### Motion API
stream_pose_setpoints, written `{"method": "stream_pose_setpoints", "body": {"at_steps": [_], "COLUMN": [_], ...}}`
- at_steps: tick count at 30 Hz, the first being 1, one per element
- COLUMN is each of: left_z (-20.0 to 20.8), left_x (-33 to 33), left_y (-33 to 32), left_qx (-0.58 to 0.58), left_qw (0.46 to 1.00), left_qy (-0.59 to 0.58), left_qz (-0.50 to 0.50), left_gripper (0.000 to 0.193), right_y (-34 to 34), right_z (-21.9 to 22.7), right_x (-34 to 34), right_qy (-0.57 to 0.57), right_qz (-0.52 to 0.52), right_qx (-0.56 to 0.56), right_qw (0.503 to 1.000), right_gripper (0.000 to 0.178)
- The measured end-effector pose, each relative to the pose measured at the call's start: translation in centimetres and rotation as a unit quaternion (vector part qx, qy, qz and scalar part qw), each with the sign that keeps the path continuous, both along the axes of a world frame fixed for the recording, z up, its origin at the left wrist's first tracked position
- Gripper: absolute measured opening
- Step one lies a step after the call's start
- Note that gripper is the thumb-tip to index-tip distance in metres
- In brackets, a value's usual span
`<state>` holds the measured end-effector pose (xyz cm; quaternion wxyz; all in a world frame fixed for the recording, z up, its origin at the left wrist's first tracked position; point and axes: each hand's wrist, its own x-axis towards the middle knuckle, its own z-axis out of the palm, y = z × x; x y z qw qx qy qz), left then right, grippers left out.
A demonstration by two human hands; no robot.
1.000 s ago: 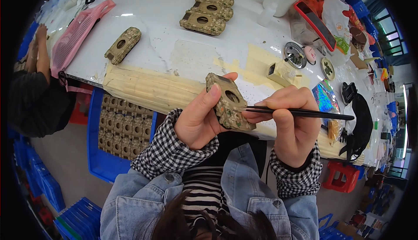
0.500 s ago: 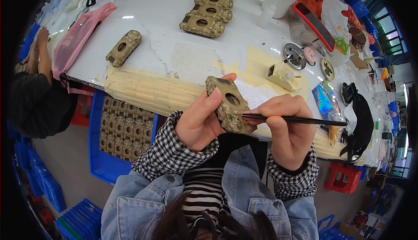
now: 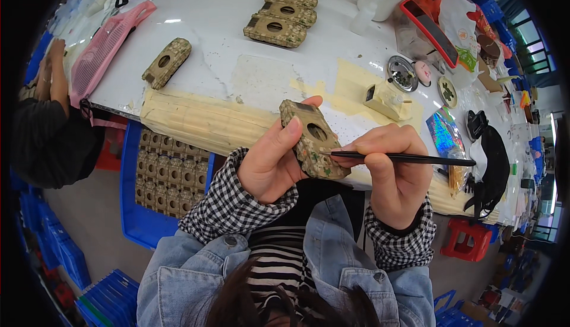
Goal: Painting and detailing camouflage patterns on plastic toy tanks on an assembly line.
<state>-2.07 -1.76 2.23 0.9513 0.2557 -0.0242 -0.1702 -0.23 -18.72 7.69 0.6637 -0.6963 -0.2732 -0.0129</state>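
Observation:
My left hand [image 3: 270,161] holds a camouflage toy tank hull [image 3: 312,140], tilted, with a round hole in its top. Its thumb lies on the hull's near-left edge and a fingertip shows behind the far end. In a pen-like pinch, my right hand [image 3: 395,170] grips a slim black paintbrush [image 3: 427,159]. The brush tip meets, or is very close to, the hull's top below the hole. Small orange and green spots show on that surface. My right fingertips are beside the hull's right edge.
Matching hulls stand in a row [image 3: 276,30] at the back, and one hull [image 3: 167,63] lies left. A blue crate [image 3: 127,196] holds many more. Right are a small square bottle [image 3: 383,102], a paint-smeared lid [image 3: 447,92], a metal dish [image 3: 402,73] and a red-edged phone [image 3: 428,33].
The brush and right fingers have shifted very slightly against the hull. My left hand keeps the same hold, and the whole view has moved a little.

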Motion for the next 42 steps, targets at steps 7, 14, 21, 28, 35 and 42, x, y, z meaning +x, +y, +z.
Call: {"method": "stream_pose_setpoints", "body": {"at_steps": [7,14,21,28,35,42], "left_z": [0.0,-0.02,-0.05,-0.1,-0.11,0.03], "left_x": [0.1,0.04,-0.06,-0.13,-0.06,-0.06], "left_y": [-0.1,-0.03,-0.02,0.11,-0.02,-0.01], "left_qx": [0.003,0.004,0.004,0.003,0.002,0.011], "left_qw": [1.0,1.0,1.0,1.0,1.0,1.0], "left_qy": [-0.001,-0.005,0.0,0.004,0.004,0.002], "left_qz": [0.009,0.005,0.01,0.008,0.014,0.012], "left_gripper": [0.058,0.058,0.058,0.059,0.059,0.061], "right_y": [0.0,-0.02,-0.01,0.07,0.03,0.03], "right_z": [-0.22,-0.17,-0.19,-0.35,-0.1,-0.14], "right_x": [0.13,0.1,0.0,-0.01,0.04,-0.02], "right_qy": [-0.006,-0.007,0.004,0.003,-0.004,0.004], "right_qz": [0.004,0.004,0.004,0.004,0.004,0.003], "right_qx": [0.008,0.003,0.006,0.011,-0.004,-0.006], "right_qw": [1.0,1.0,1.0,1.0,1.0,1.0], "right_gripper": [0.008,0.008,0.008,0.009,0.008,0.008]}}
